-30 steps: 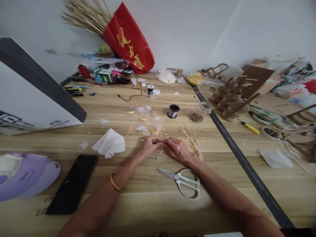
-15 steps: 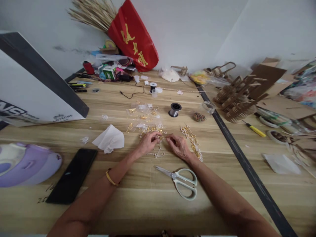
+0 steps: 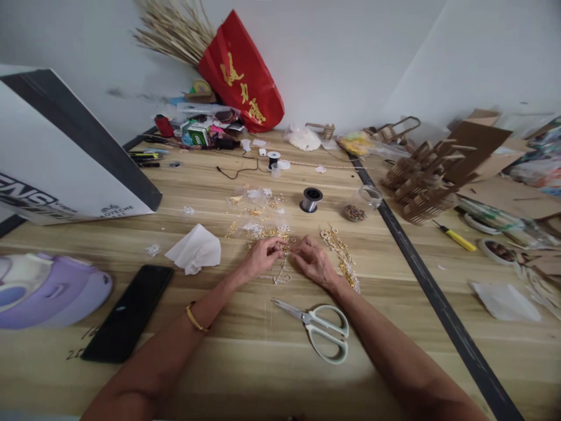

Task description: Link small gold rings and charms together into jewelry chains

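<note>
My left hand [image 3: 265, 256] is closed in a pinch beside a pile of small gold and silver beads [image 3: 258, 232]. From its fingertips a thin beaded chain [image 3: 280, 277] hangs down and lies on the wood. My right hand [image 3: 314, 261] is pinched too, its fingertips almost meeting the left ones; whatever sits between them is too small to make out. Right of that hand lies a bundle of gold and clear beaded strands [image 3: 342, 254]. Scissors with pale green handles [image 3: 326, 333] rest slightly apart on the table in front of my hands.
A wire spool [image 3: 311, 200] and a tub of mixed beads [image 3: 354, 212] stand behind my hands. To the left are a white tissue [image 3: 196, 248], a black phone [image 3: 128, 313] and a large box [image 3: 79, 158]. Small woven baskets [image 3: 425, 181] and a yellow-handled tool [image 3: 458, 237] are at the right.
My right fingertips have come closer to my left ones, nearly touching now. The left hand keeps its pinch. The whole view has shifted slightly.
</note>
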The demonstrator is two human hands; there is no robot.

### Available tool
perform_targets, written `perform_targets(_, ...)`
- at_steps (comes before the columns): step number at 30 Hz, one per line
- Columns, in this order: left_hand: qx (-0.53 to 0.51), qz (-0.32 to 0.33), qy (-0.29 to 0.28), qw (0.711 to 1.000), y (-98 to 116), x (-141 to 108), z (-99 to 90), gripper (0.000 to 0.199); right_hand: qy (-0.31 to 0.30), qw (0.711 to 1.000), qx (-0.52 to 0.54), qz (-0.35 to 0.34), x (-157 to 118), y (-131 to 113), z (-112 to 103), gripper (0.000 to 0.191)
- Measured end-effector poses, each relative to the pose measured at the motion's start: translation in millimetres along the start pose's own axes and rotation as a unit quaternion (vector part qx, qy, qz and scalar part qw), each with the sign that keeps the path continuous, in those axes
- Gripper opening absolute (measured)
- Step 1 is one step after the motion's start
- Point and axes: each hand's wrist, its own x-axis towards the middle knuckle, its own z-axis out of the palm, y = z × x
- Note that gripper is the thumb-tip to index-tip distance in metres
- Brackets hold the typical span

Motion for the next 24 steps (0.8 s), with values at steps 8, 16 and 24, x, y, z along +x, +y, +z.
perform_targets(8,0.008,-0.004,0.001,1.000,6,-1,1.3,0.027,-0.023,0.999,0.022,-0.010,3,-2,0,0.021)
perform_targets(16,-0.015,0.008,0.014,1.000,10,-3,5.6,0.031,-0.037,0.998,0.039,-0.010,4,-8,3,0.016)
perform_targets(24,0.042,0.015,0.014,0.999,7,-2,7.5,0.026,-0.047,0.998,0.042,-0.016,5,-5,5,0.015)
